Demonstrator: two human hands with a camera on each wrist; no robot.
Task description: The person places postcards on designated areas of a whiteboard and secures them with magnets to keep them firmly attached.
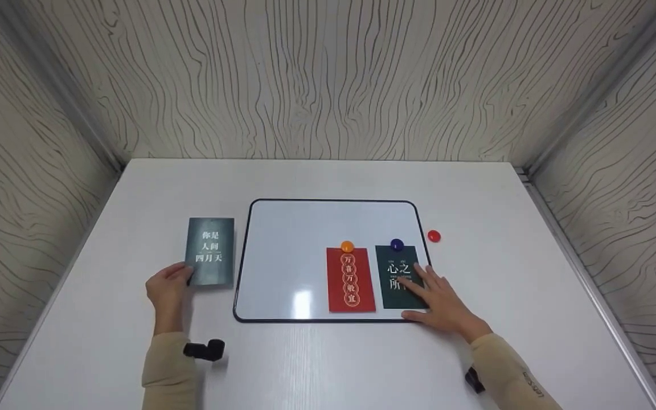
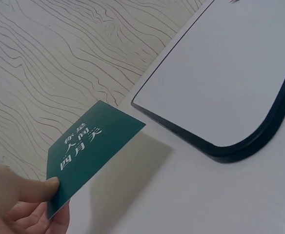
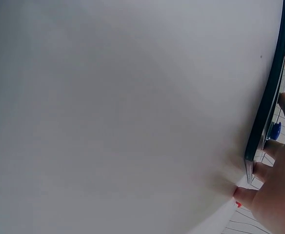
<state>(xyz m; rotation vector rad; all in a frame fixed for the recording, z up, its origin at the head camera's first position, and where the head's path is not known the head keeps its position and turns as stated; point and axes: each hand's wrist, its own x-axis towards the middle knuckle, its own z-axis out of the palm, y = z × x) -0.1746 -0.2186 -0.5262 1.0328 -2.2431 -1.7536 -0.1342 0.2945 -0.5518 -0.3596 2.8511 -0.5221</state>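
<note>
Left hand (image 1: 168, 286): closed in a pinch, thumb above and fingers below, at the lower left corner of a teal card (image 1: 210, 250); card held above the white table (image 1: 299, 364), just left of the board, lettering uppermost; judged the one card left to place. Whiteboard (image 1: 282, 245): flat on the table, dark-rimmed, its left half bare. Red card (image 1: 351, 280): on the board, right of centre; orange magnet (image 1: 347, 246) over its top edge; judged done. Dark green card (image 1: 390, 273): beside the red one, near the board's right rim; blue magnet (image 1: 397, 245) over its top edge; judged done likewise. Red magnet (image 1: 434, 236): loose on the table, just beyond the right rim; judged unused. Right hand (image 1: 441, 299): fingers spread over the dark green card and the board's edge; nothing grasped.
</note>
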